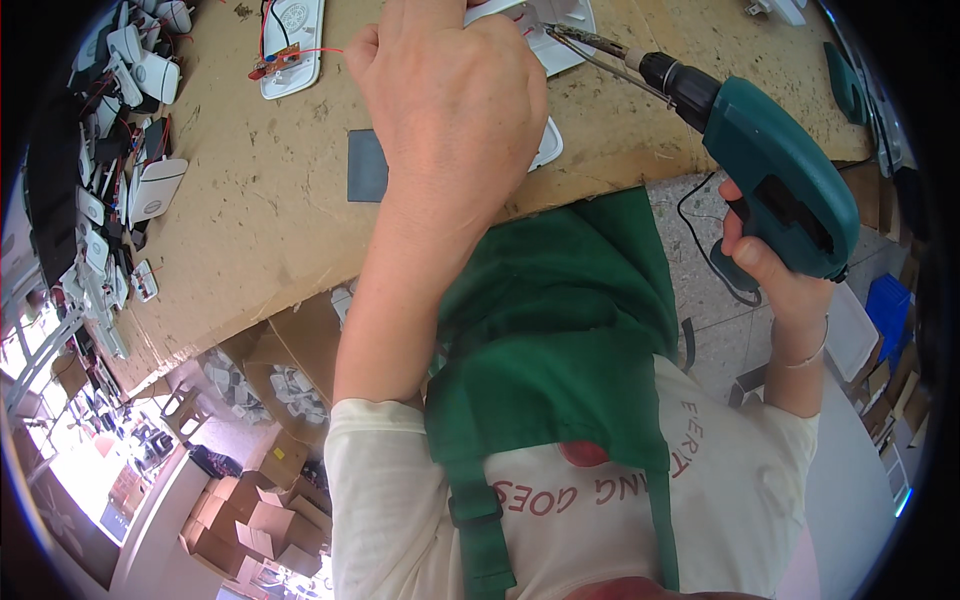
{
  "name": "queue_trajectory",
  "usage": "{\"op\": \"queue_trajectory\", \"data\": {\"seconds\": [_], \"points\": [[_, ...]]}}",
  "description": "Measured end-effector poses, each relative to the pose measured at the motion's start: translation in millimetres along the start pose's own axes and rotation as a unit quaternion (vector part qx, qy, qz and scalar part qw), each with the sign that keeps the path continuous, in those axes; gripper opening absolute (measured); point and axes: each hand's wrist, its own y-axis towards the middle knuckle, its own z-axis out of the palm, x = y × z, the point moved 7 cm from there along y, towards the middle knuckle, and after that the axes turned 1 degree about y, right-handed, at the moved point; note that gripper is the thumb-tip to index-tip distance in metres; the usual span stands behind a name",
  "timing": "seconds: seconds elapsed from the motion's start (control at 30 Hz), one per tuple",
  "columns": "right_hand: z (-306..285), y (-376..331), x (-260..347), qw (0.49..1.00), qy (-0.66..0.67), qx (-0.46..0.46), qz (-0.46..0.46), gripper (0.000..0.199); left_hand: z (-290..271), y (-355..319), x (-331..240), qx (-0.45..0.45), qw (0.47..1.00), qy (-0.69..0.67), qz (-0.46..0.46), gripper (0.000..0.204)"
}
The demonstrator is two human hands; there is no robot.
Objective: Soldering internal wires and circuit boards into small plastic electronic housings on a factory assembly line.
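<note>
My right hand (770, 260) grips the handle of a green soldering gun (785, 165). Its thin metal tip, with a feed tube alongside, points left over a white plastic casing (572, 22) at the top of the view. My left hand (455, 95) is closed beside that casing, its back toward me. What its curled fingers hold is hidden behind the hand. Partly under this hand a second white casing piece (547, 147) shows near the table edge. Left of my wrist lies a flat dark grey rectangle (367, 166).
Left of my hand lies a white casing half (305, 45) with a small circuit board and wires. White devices and loose parts (150, 185) are piled along the left side of the worktable (260, 210). Cardboard boxes (265, 520) stand on the floor; a black cable (690, 215) hangs beside the table.
</note>
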Motion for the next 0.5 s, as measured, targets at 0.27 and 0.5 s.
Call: {"op": "queue_trajectory", "data": {"seconds": [0.27, 0.5], "points": [[1.6, 3.0, 2.3, 1.000, -0.020, 0.006, 0.000, 0.043, 0.3, 2.6, -0.7, 0.023, 0.999, 0.008, -0.022, 0.003], [1.3, 4.6, 5.4, 0.999, -0.038, 0.001, -0.005, 0.041, -1.7, 2.9, -1.8, 0.027, 0.999, 0.000, -0.024, 0.003]]}}
